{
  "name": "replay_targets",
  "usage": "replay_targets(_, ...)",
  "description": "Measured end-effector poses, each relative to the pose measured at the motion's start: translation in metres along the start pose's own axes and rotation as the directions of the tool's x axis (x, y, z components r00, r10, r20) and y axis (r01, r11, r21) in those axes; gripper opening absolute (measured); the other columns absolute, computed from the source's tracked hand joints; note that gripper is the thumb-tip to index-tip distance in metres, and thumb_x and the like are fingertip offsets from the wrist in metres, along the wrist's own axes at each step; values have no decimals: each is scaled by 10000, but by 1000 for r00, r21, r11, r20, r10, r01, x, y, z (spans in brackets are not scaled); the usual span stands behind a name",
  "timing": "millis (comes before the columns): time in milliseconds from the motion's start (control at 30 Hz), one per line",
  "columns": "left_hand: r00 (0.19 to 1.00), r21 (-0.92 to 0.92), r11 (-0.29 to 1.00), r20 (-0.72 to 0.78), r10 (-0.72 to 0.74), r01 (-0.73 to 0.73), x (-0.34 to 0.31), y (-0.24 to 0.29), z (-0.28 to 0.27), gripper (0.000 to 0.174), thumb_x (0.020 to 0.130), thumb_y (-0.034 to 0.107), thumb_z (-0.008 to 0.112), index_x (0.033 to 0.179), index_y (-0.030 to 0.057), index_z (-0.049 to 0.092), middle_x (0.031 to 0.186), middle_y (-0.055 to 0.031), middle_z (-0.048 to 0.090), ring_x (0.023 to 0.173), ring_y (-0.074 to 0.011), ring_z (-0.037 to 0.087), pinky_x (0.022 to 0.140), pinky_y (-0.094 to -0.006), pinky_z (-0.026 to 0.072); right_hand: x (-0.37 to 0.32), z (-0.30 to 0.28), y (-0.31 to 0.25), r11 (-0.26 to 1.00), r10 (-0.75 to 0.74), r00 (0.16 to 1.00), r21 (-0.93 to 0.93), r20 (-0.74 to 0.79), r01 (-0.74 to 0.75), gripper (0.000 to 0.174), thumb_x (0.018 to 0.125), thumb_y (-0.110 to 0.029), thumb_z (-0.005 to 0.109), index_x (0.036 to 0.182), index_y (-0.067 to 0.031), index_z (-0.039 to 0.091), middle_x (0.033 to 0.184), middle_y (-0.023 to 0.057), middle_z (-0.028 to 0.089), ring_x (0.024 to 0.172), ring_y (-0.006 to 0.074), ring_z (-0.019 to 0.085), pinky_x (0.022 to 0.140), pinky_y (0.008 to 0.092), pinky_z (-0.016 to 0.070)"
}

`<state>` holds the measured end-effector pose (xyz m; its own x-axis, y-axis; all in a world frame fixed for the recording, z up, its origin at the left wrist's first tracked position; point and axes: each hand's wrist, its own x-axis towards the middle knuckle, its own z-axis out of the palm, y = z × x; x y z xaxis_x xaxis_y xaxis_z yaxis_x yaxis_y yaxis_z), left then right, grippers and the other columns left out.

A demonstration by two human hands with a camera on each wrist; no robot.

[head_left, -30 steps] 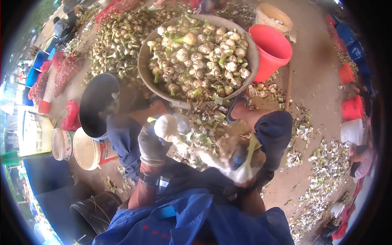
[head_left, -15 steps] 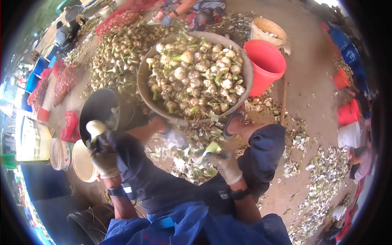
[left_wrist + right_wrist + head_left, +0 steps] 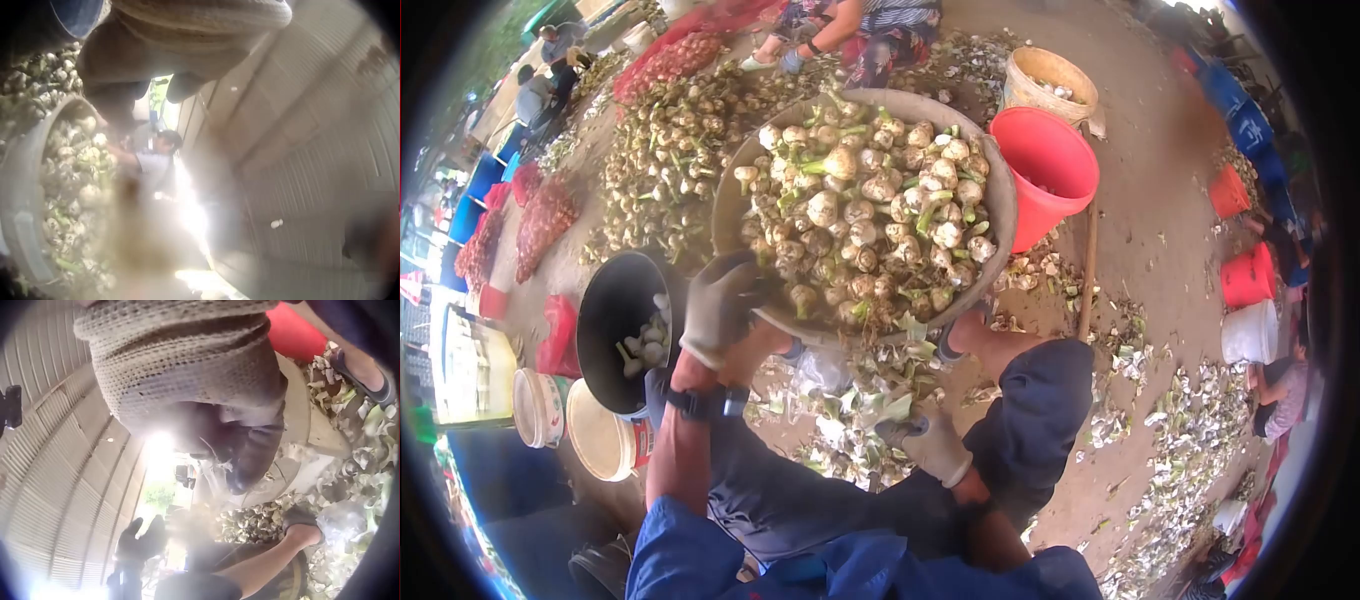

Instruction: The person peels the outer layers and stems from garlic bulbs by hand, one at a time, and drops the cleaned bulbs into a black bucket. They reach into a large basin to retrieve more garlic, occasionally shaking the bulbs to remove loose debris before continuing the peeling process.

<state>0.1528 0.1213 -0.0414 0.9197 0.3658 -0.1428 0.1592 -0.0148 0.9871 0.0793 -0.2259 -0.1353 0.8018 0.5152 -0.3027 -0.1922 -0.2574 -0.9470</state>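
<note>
My gloved left hand [image 3: 722, 300] reaches over the near left rim of a wide basin [image 3: 725, 205] heaped with garlic bulbs [image 3: 870, 200]. Its dark fingers hang over the basin, relaxed, with no bulb visible in them. In the left wrist view the glove [image 3: 181, 47] is above the basin wall [image 3: 28, 169]. Lower down, between the knees, my gloved right hand [image 3: 935, 447] has curled fingers and pinches a pale leafy scrap [image 3: 893, 408]. The right wrist view shows the curled glove [image 3: 200, 394] with pale strands [image 3: 215, 475] by its fingertips. Clean bulbs [image 3: 650, 345] lie inside a black bucket [image 3: 605, 310].
Red [image 3: 1040, 170] and cream [image 3: 1010, 75] buckets stand right of the basin, near a wooden stick [image 3: 1090, 270]. Peelings [image 3: 860, 440] cover the ground between the feet. Unpeeled garlic [image 3: 660, 170] is piled at the left. Another person [image 3: 850, 35] sits beyond the basin.
My left hand has left the black bucket, where the pale bulb it carried is no longer in hand, and moved to the basin. My right hand has moved slightly down and left.
</note>
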Motion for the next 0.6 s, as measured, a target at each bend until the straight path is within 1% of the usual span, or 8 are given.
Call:
replay_targets(67, 992, 179, 982, 100, -82, 63, 38, -1, 24, 368, 932, 171, 698, 1226, -46, 655, 989, -69, 727, 839, -166, 705, 733, -278, 551, 2, -2, -13, 998, 56, 998, -18, 42, -56, 316, 927, -60, 721, 1229, 18, 671, 1071, 63, 750, 957, 95, 681, 833, 275, 549)
replay_targets(100, 987, 565, 818, 157, 26, -112, 58, -8, 32, 444, 910, 237, 734, 1235, -54, 650, 985, -131, 751, 840, -221, 725, 751, -314, 557, 4, -1, -17, 994, 110, 990, -39, 92, -107, 322, 930, -65, 713, 1239, 17, 670, 1083, 65, 752, 971, 96, 684, 847, 273, 550)
replay_targets(167, 974, 794, 565, 197, 112, -226, 88, -12, 54, 527, 883, 310, 759, 1273, -24, 643, 993, -223, 748, 889, -319, 736, 795, -381, 566, 9, 1, -11, 987, 135, 986, 78, 100, -143, 349, 892, -76, 723, 1227, 11, 678, 1103, 94, 763, 999, 116, 706, 860, 294, 563)
replay_targets(267, 972, 882, 417, 164, 166, -220, 130, -34, 75, 671, 860, 433, 768, 1370, 34, 593, 987, -271, 729, 958, -397, 715, 854, -470, 555, 16, -2, -28, 979, 47, 994, -200, 98, -27, 356, 796, -112, 752, 1137, -20, 717, 1055, 204, 733, 913, 278, 749, 786, 358, 571)
replay_targets(367, 998, 926, 375, 60, -10, -52, 156, -44, 92, 722, 818, 504, 789, 1350, 50, 613, 1006, -237, 741, 971, -373, 721, 868, -473, 554, 17, 5, -22, 964, 15, 999, -266, 48, -1, 253, 865, -206, 767, 1021, -13, 719, 941, 181, 712, 862, 354, 709, 769, 422, 559)
replay_targets(467, 997, 898, 433, 61, 49, -76, 165, -57, 91, 643, 776, 469, 838, 1239, 51, 681, 998, -189, 758, 917, -355, 733, 845, -434, 565, 21, 5, -27, 976, 47, 998, -214, 47, -36, 258, 859, -203, 751, 1032, -16, 709, 975, 185, 691, 876, 392, 682, 772, 447, 542)
replay_targets(567, 989, 610, 792, 109, -103, 16, 146, -38, 76, 654, 778, 232, 868, 1351, 24, 631, 1041, -113, 766, 936, -159, 720, 862, -316, 571, 18, 6, -16, 982, 21, 1000, -189, 21, -17, 216, 881, -183, 736, 1013, -13, 715, 948, 173, 684, 857, 364, 683, 750, 427, 536)
replay_targets(600, 988, 614, 789, 117, -97, 5, 135, -33, 70, 654, 778, 232, 868, 1351, 24, 631, 1041, -113, 766, 936, -159, 720, 862, -316, 571, 20, 3, -19, 990, 30, 1000, -140, -7, -31, 188, 891, -149, 720, 1023, -16, 725, 939, 171, 685, 835, 339, 686, 740, 407, 536)
